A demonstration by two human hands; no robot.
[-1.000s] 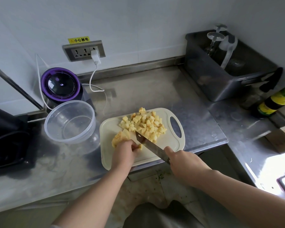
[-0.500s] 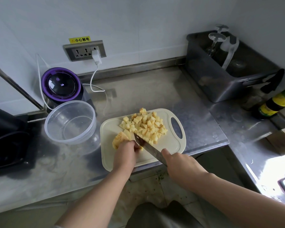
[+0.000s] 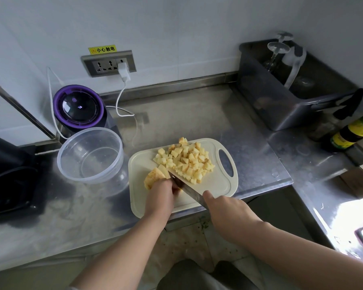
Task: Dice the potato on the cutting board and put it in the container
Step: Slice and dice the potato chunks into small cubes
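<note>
The steel surface [image 3: 197,114] carries the cutting board [image 3: 218,185] at its near edge, the container [image 3: 86,181] just beside it. The left hand [image 3: 160,195] holds the uncut potato [image 3: 155,174], and the right hand [image 3: 228,212] grips the knife [image 3: 189,190]. The blade is close to the left fingers, so a slip could cut them.

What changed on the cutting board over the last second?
The right hand and knife edged slightly left, toward the uncut potato piece. Nothing was taken up or released. The left hand still holds that piece; the diced pile stays on the cutting board, and the container remains empty.
</note>
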